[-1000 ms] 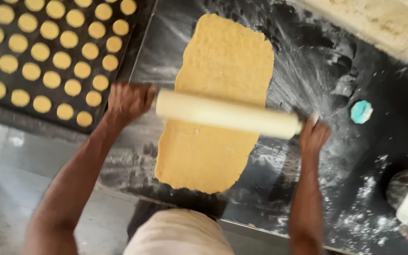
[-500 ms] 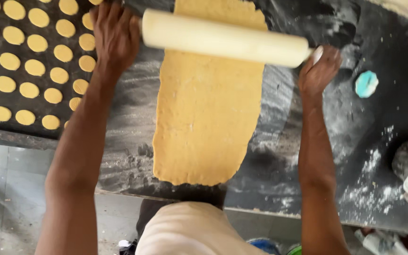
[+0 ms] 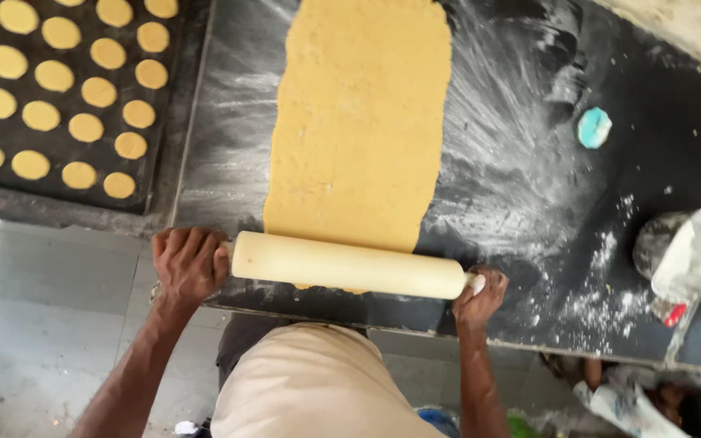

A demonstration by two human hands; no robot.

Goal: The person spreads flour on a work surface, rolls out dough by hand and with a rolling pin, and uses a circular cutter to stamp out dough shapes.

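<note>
Both hands gripped a long, cream-coloured cylindrical rolling pin (image 3: 349, 265) at the near edge of the dark, flour-dusted tabletop (image 3: 529, 203). On the left, the left hand (image 3: 189, 264) was closed around that end of the pin, fingers curled over the top. On the right, the right hand (image 3: 479, 297) was closed on the other end, where a small pale handle tip showed between the fingers. The pin lay crosswise, tilted slightly down to the right, resting on the near end of a long, flat sheet of yellow dough (image 3: 360, 122). A little of the dough showed from under the pin on the near side. The sheet stretched away from the pin towards the far side, and its far end ran out of view at the top. White flour streaks fanned across the tabletop just right of the dough.

Farther right, apart from the dough, lay a small round light-blue cutter (image 3: 594, 127). At the right edge stood a metal cup with white powder (image 3: 681, 251). To the left, a dark baking tray (image 3: 168, 130) held rows of small round yellow dough discs (image 3: 54, 75), well apart from the hands. Below the tabletop's near edge, grey floor tiles (image 3: 50, 308) showed on the left.
</note>
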